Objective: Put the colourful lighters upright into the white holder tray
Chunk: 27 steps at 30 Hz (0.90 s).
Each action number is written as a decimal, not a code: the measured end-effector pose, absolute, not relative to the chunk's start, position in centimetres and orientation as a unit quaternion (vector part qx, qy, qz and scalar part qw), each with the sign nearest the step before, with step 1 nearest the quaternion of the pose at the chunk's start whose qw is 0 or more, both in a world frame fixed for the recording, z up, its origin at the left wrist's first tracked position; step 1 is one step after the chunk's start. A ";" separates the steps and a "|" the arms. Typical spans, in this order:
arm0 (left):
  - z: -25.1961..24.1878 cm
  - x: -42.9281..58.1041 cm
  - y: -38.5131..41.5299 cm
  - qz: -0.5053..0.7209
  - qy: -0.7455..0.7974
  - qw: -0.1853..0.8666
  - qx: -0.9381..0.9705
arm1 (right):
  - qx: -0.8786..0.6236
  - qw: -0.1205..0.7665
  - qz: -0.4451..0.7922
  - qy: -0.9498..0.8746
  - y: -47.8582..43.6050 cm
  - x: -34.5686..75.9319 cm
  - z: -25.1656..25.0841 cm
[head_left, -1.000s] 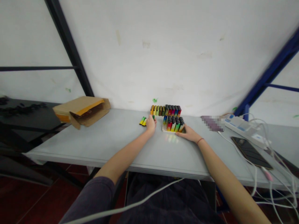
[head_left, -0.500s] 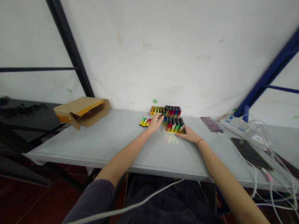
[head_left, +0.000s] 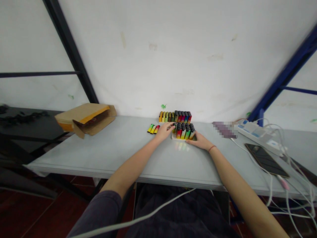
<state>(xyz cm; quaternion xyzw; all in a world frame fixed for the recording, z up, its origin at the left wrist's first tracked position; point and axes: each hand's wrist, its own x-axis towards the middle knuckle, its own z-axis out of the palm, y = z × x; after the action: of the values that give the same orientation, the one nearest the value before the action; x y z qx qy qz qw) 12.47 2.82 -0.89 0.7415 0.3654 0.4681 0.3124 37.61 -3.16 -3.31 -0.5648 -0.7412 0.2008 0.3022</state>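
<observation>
A pale tray [head_left: 182,139] stands near the wall, with several multicoloured, black-topped lighters [head_left: 186,133] upright in it. My left hand [head_left: 164,132] is at its left end, fingertips pinched round a lighter [head_left: 174,127] that is mostly hidden by them. My right hand [head_left: 201,142] grips the tray's right end, thumb along the front edge and fingers behind. Some loose lighters [head_left: 153,129] in green, yellow and red lie flat to the left of my left hand. Behind the tray, a second group of upright lighters [head_left: 182,116] stands against the wall.
An open cardboard box [head_left: 84,114] lies on the left of the grey table [head_left: 111,145]. At right are a phone [head_left: 266,159], a white power strip [head_left: 260,137], a blurred-out purple item [head_left: 224,129] and tangled white cables [head_left: 271,188]. Another cable [head_left: 148,216] crosses my lap.
My left hand has brought the lighter in its fingertips slightly right and down, into the tray's left end. My right hand stays on the tray. The view has shifted slightly.
</observation>
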 end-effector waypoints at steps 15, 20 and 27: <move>0.4 11.4 2.5 0.405 0.393 0.131 0.815 | -0.569 0.302 0.195 -0.739 -3.3 37.5 -3.1; 1.7 8.1 3.6 0.344 0.564 -0.019 0.751 | -0.578 0.301 0.199 -0.732 -3.4 37.4 -3.0; 0.4 6.9 4.5 0.201 0.612 -0.031 0.764 | -0.574 0.303 0.195 -0.735 -3.4 37.5 -3.0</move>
<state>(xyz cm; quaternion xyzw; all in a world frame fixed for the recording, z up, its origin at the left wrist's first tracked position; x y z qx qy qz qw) 6.89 4.48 0.37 0.7644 0.6119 0.2009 -0.0310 37.49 -3.38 -3.02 -0.5742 -0.7352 0.1947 0.3030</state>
